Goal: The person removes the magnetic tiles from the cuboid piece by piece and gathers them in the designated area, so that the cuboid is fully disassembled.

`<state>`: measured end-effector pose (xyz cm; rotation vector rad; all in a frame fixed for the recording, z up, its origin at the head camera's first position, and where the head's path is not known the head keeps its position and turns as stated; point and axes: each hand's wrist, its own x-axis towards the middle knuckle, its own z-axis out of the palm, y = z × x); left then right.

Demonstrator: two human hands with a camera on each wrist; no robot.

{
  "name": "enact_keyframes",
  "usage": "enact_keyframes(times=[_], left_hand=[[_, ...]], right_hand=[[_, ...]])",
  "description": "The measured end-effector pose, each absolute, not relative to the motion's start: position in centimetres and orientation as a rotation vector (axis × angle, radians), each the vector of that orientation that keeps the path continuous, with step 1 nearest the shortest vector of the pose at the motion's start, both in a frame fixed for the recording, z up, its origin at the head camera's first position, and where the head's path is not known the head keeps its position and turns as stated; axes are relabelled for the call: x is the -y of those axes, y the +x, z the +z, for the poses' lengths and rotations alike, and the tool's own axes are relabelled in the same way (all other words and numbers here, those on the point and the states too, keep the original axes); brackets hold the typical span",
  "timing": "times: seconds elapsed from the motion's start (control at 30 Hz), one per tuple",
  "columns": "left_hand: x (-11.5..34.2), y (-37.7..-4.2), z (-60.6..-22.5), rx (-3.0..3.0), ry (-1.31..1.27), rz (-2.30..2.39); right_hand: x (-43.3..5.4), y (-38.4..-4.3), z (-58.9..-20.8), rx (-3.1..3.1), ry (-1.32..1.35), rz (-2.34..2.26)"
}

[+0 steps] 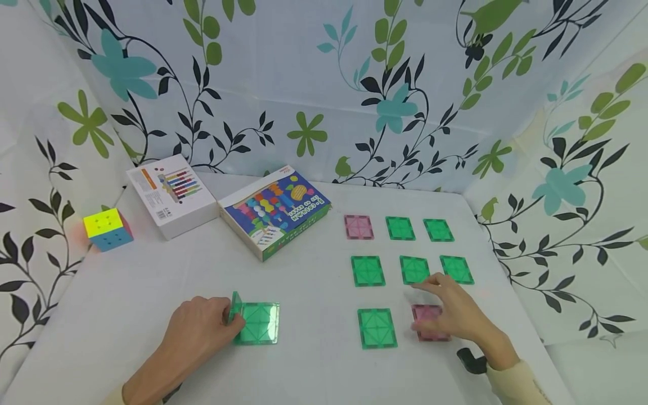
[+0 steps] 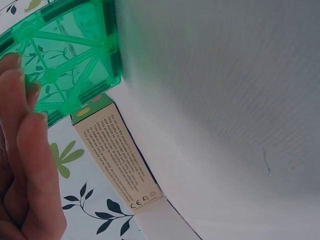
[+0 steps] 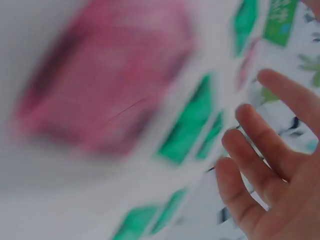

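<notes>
My left hand pinches a clear green magnetic tile that stands upright along the left edge of a flat green tile. The left wrist view shows the fingers against the upright tile, with its ribbed pattern facing the camera. Over a flat pink tile hovers my right hand, thumb and fingers spread apart. In the right wrist view the pink tile is blurred, and the fingers are extended away from it, holding nothing.
Behind the right hand lie rows of spaced green tiles, plus another pink tile. A colourful toy box, a white box and a puzzle cube stand at the back left. Patterned cloth hangs behind the table.
</notes>
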<state>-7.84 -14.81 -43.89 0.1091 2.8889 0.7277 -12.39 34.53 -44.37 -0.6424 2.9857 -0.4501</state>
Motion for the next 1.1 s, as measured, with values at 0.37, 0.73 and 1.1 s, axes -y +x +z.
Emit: enact_keyframes(times=[0.37,0.73,1.1], left_hand=[[14.5,-8.2,-43.8,-2.869,0.114,0.700],[14.2,-8.4,-43.7,-2.902,0.169,0.725],[15.0,-7.8,-43.6,-2.908,0.129,0.733]], right_hand=[[-14.5,-11.9,-42.0,-2.755,-1.021,-0.326],[-5.9,-11.5,-46.5,-2.682,-1.196,0.011],[-5.8,-12.0,-47.2,-2.700,-1.356,-0.112]])
